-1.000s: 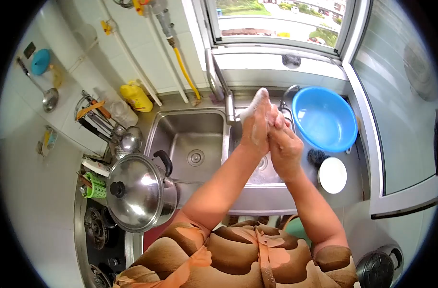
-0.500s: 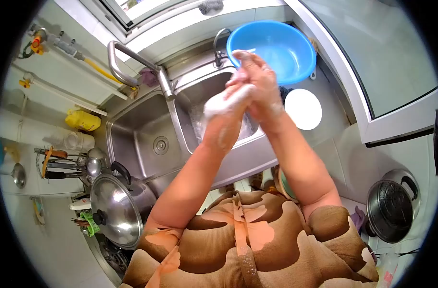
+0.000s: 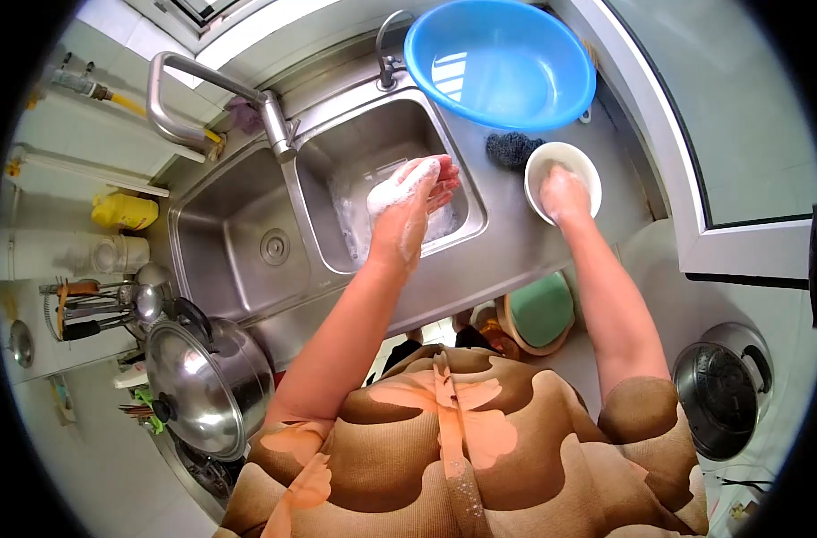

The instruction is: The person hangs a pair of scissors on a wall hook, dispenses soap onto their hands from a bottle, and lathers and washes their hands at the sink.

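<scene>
My left hand [image 3: 413,199] is held over the right sink basin [image 3: 408,134], palm turned up and to the right, with its fingers outstretched. White suds cover its thumb side and run onto the wrist. My right hand [image 3: 565,193] reaches down into a white bowl [image 3: 589,172] on the steel counter to the right of the basin. Its fingertips are hidden inside, so I cannot tell whether they hold anything. Just left of the bowl lies a dark scrubber [image 3: 513,150]. Some foamy water [image 3: 359,220] sits in the basin.
Behind the bowl stands a large blue basin [image 3: 507,67]. A steel faucet [image 3: 269,125] rises between the two sink basins. At the left is a lidded steel pot [image 3: 198,390] near hanging utensils [image 3: 103,309]. An open window frame [image 3: 740,251] juts in at the right.
My hands were together, rubbing in suds over the sink. They have separated: my right hand has moved right and down into the white bowl, while my left stays above the basin.
</scene>
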The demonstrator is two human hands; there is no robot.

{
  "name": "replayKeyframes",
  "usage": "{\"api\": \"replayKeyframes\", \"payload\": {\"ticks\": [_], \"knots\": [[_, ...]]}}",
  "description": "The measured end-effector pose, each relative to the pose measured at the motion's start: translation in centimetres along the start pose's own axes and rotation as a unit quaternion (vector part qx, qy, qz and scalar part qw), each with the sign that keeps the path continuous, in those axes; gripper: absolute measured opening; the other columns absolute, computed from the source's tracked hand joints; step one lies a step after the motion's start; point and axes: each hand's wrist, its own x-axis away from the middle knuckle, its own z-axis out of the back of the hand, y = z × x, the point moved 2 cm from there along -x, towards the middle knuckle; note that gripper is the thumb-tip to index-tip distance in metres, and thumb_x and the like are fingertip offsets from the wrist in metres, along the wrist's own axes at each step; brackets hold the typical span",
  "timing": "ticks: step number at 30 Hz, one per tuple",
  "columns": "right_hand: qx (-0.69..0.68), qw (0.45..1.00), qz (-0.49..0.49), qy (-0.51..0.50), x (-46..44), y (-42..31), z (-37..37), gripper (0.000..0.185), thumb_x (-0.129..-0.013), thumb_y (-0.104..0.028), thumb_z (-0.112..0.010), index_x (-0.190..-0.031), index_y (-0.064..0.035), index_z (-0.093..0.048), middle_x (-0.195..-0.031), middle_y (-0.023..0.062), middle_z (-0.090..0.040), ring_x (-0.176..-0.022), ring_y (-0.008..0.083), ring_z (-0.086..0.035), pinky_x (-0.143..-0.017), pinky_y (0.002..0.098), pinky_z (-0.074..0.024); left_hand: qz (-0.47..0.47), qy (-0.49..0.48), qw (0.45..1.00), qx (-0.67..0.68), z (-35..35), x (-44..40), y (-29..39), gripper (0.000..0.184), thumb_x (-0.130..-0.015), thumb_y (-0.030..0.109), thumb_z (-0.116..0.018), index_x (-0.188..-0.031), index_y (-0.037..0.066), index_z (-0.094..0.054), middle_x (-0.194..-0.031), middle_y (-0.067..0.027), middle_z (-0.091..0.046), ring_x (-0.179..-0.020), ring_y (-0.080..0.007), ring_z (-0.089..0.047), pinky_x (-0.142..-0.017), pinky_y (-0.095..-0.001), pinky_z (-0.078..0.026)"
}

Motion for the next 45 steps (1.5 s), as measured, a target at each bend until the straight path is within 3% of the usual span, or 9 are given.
{"api": "replayKeyframes", "payload": {"ticks": [4, 6, 10, 15, 17, 33, 37, 39, 45], "knots": [[-0.039, 0.999, -0.014, -0.018, -2.5, 2.6, -2.1, 0.028, -0.081, -0.021, -0.045, -0.069, -0.0028, -0.062, -0.077, 0.0195, -0.064, -0.081, 0.0334, -0.062, -0.071, 0.0424, -0.0487, -0.015, 0.032, 0.999, -0.022, -0.2, -0.5, -0.6, 0.028, -0.092, 0.021, -0.052, -0.109, -0.001, -0.055, -0.101, -0.0120, -0.061, -0.093, -0.0189, -0.060, -0.083, -0.0304, -0.049], [-0.475, 0.790, -0.240, -0.303, -3.3, 3.7, -4.0, 0.027, -0.084, -0.022, -0.046, -0.065, -0.0080, -0.058, -0.060, 0.0065, -0.056, -0.051, 0.0187, -0.052, -0.047, 0.0318, -0.0431, -0.022, 0.020, 0.999, -0.026, 0.2, -0.7, -0.8, 0.027, -0.092, 0.021, -0.052, -0.108, -0.001, -0.056, -0.099, -0.0111, -0.062, -0.090, -0.0179, -0.061, -0.081, -0.0295, -0.049], [-0.592, 0.697, -0.321, -0.246, -1.9, 0.3, -1.2, 0.020, -0.081, -0.018, -0.049, -0.065, -0.0084, -0.055, -0.053, 0.0021, -0.047, -0.040, 0.0119, -0.041, -0.035, 0.0281, -0.0313, -0.014, 0.006, 1.000, -0.026, -0.3, -0.8, -0.6, 0.028, -0.092, 0.022, -0.052, -0.108, -0.001, -0.056, -0.097, -0.0105, -0.061, -0.089, -0.0166, -0.060, -0.081, -0.0295, -0.049], [-0.251, 0.928, -0.068, -0.267, -2.2, -0.4, -1.4, 0.025, -0.078, -0.023, -0.048, -0.066, -0.0048, -0.060, -0.065, 0.0145, -0.062, -0.053, 0.0238, -0.058, -0.057, 0.0354, -0.0471, -0.017, 0.004, 0.999, -0.030, -0.3, -0.8, -0.8, 0.028, -0.093, 0.023, -0.052, -0.108, 0.000, -0.056, -0.097, -0.0112, -0.061, -0.089, -0.0168, -0.060, -0.080, -0.0287, -0.049], [-0.067, 0.992, 0.105, 0.005, -1.5, -1.0, -1.1, 0.027, -0.077, -0.025, -0.047, -0.072, -0.0047, -0.065, -0.077, 0.0204, -0.064, -0.068, 0.0336, -0.063, -0.067, 0.0433, -0.0488, -0.018, 0.008, 0.999, -0.035, -0.3, -0.8, -0.9, 0.028, -0.093, 0.023, -0.052, -0.108, 0.000, -0.056, -0.097, -0.0111, -0.061, -0.089, -0.0165, -0.060, -0.080, -0.0284, -0.049], [0.381, 0.891, 0.185, -0.166, -1.2, -2.2, 0.1, 0.015, -0.073, -0.012, -0.063, -0.085, -0.0089, -0.071, -0.090, 0.0094, -0.069, -0.081, 0.0262, -0.067, -0.057, 0.0480, -0.0546, -0.021, -0.001, 0.993, -0.112, -1.9, -0.5, -1.3, 0.021, -0.091, 0.018, -0.055, -0.101, 0.000, -0.061, -0.091, -0.0066, -0.062, -0.082, -0.0121, -0.060, -0.076, -0.0237, -0.049], [0.274, 0.925, 0.166, -0.207, -1.6, -1.8, 2.4, 0.020, -0.067, -0.011, -0.064, -0.086, -0.0060, -0.071, -0.087, 0.0139, -0.068, -0.077, 0.0237, -0.067, -0.061, 0.0370, -0.0549, -0.022, -0.008, 0.993, -0.114, -2.0, -0.2, -1.0, 0.021, -0.091, 0.017, -0.055, -0.101, 0.000, -0.062, -0.091, -0.0065, -0.062, -0.081, -0.0117, -0.060, -0.075, -0.0235, -0.048], [-0.003, 0.955, -0.060, -0.289, -2.7, -0.3, 1.6, 0.017, -0.067, -0.012, -0.060, -0.079, -0.0035, -0.069, -0.080, 0.0173, -0.067, -0.073, 0.0215, -0.067, -0.057, 0.0315, -0.0539, -0.015, -0.004, 0.992, -0.123, -1.6, -0.3, -1.2, 0.021, -0.090, 0.017, -0.055, -0.101, 0.000, -0.062, -0.091, -0.0063, -0.062, -0.081, -0.0114, -0.059, -0.075, -0.0233, -0.049], [-0.575, 0.658, -0.387, -0.294, -2.0, 0.8, -1.0, 0.022, -0.086, -0.021, -0.051, -0.103, -0.0073, -0.055, -0.086, 0.0093, -0.063, -0.070, 0.0187, -0.063, -0.066, 0.0394, -0.0523, 0.024, 0.010, 0.994, -0.110, -2.2, -0.3, -1.5, 0.021, -0.091, 0.019, -0.055, -0.100, 0.001, -0.061, -0.089, -0.0056, -0.062, -0.081, -0.0105, -0.059, -0.076, -0.0235, -0.048]]}}
